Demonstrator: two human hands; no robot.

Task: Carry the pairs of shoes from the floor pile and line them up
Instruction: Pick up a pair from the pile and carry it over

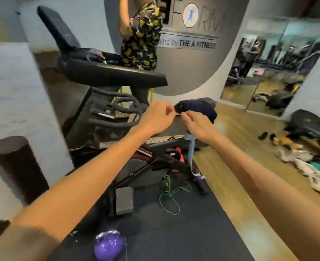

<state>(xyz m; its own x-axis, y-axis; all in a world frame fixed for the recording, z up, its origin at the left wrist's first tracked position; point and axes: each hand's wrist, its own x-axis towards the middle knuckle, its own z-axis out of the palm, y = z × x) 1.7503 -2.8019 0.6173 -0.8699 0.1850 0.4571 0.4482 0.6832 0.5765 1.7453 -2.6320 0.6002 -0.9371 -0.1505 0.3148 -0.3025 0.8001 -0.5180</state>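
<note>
Shoes (267, 136) — on floor (234, 144), well off to the right; right hand (196, 125) nearer. Both hands' fingers loosely curled, holding nothing; left hand (159, 117) alongside.

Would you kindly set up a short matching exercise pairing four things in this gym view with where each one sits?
Things:
1. purple kettlebell
2. black foam roller
3. pile of shoes
4. green cord

Places:
A. wooden floor on the right
B. standing upright at the left wall
C. dark mat, bottom of the view
D. dark mat, under the exercise bike

Pairs: 1-C, 2-B, 3-A, 4-D
</note>
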